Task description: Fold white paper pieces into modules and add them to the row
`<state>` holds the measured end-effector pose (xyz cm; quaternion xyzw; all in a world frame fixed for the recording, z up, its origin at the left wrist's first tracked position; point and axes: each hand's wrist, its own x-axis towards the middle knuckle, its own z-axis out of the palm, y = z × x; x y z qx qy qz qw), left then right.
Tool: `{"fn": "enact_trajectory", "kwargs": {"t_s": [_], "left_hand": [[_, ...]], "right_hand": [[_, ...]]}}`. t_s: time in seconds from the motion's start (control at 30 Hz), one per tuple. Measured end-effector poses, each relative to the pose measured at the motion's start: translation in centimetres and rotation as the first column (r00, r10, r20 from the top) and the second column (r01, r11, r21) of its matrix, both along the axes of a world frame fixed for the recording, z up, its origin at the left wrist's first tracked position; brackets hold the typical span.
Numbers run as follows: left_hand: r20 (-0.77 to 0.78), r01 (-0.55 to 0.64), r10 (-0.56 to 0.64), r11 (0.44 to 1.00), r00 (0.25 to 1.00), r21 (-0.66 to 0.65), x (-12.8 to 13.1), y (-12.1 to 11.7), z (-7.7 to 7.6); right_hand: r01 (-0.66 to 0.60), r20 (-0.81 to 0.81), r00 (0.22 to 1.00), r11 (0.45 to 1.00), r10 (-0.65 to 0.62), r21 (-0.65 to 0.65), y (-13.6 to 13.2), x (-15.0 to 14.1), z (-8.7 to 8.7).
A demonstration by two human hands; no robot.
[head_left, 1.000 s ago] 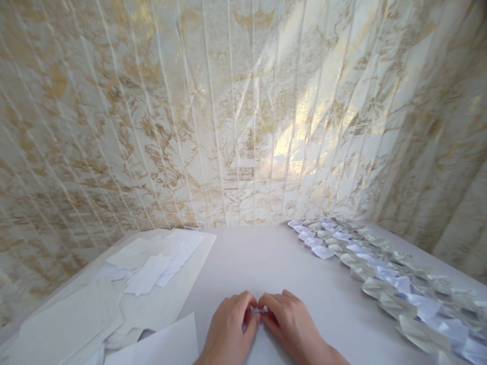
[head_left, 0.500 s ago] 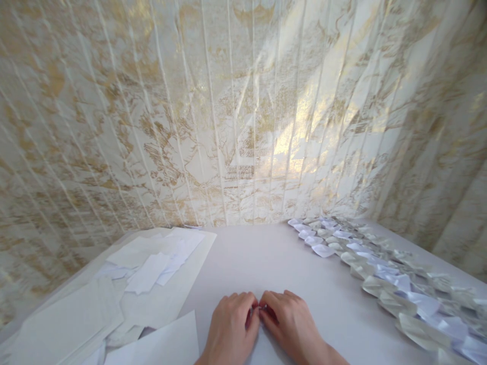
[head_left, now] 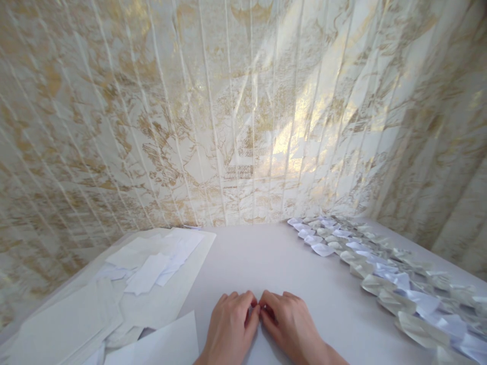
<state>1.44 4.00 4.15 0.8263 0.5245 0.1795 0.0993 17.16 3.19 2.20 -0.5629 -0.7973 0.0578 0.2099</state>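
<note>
My left hand [head_left: 232, 324] and my right hand [head_left: 289, 320] meet at the near middle of the white table [head_left: 247, 263]. On both, thumb and forefinger are pinched, with the tips nearly touching. Whatever sits between the fingertips is too small and too covered to make out. A white sheet of paper [head_left: 160, 342] lies just left of my left hand. Off to the right of my right hand run rows of folded paper pieces [head_left: 395, 303], some white and some greyish.
Stacked paper sheets [head_left: 57, 324] cover the left side, with small torn-looking white slips [head_left: 148, 274] on a large sheet [head_left: 190, 274] behind them. A pale curtain with gold patterns [head_left: 213, 126] hangs along the table's far edge.
My fingertips have shifted slightly, and the bit that showed between them is now more covered. Both hands stay in about the same place; the papers have not moved.
</note>
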Motion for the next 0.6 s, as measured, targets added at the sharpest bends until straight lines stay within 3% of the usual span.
{"fn": "enact_trajectory", "kwargs": {"t_s": [0.23, 0.6], "left_hand": [[-0.017, 0.017, -0.017, 1.0, 1.0, -0.002, -0.27, 0.11, -0.2], [-0.025, -0.087, 0.086, 0.995, 0.996, -0.052, -0.77, 0.42, 0.02]], "right_hand": [[0.075, -0.076, 0.994, 0.995, -0.08, -0.065, -0.06, 0.06, 0.7], [0.104, -0.251, 0.959, 0.988, -0.13, -0.118, 0.24, 0.7, 0.68]]}}
